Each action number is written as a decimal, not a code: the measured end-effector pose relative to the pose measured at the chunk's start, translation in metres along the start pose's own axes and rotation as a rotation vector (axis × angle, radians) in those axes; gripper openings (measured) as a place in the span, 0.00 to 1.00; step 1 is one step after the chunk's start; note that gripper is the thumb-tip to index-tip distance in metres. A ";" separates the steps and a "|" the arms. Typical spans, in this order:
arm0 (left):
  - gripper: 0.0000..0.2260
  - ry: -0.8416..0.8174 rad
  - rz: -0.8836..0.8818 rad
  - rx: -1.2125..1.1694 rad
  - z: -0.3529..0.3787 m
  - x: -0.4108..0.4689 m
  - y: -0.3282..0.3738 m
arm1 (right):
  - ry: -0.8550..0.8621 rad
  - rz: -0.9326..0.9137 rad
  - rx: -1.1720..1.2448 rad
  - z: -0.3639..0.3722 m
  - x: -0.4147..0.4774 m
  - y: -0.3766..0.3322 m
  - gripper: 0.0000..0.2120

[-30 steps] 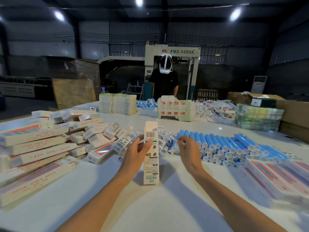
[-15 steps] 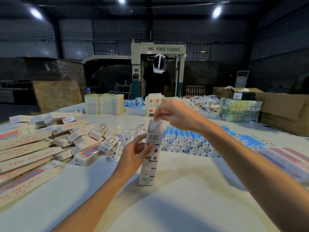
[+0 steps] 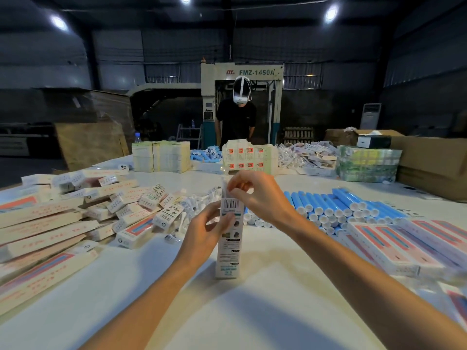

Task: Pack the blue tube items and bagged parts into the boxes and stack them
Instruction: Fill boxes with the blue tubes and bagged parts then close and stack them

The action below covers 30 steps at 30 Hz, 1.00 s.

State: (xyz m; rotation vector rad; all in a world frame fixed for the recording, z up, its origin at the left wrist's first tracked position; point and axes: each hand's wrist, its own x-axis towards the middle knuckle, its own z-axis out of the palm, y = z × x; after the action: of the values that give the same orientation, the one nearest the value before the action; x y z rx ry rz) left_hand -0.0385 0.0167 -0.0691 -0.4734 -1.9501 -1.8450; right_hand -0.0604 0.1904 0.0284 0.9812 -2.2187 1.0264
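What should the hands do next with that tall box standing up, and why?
Probably the right hand should push the clear bagged part down into the box. The left hand grips the box upright on the table, and the right hand pinches that clear piece at the box's top end, where it seems to stick out. I cannot see what is already inside.
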 end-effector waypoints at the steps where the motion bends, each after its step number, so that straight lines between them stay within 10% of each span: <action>1: 0.19 0.004 -0.002 -0.010 0.000 0.000 0.001 | 0.022 -0.006 0.013 0.002 -0.002 0.000 0.04; 5: 0.12 0.004 0.001 -0.023 0.001 -0.001 0.003 | 0.032 -0.049 0.079 0.004 -0.001 -0.006 0.17; 14: 0.12 0.026 0.024 0.007 -0.001 0.001 0.000 | -0.034 -0.124 -0.192 0.016 -0.017 0.010 0.10; 30: 0.27 -0.069 0.000 -0.071 0.032 0.016 0.004 | 0.098 0.264 0.511 0.020 -0.076 0.054 0.24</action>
State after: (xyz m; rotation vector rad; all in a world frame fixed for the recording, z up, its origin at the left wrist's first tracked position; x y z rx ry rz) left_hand -0.0524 0.0479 -0.0587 -0.5667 -1.9337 -1.9264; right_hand -0.0578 0.2296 -0.0585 0.8209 -2.0823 1.7823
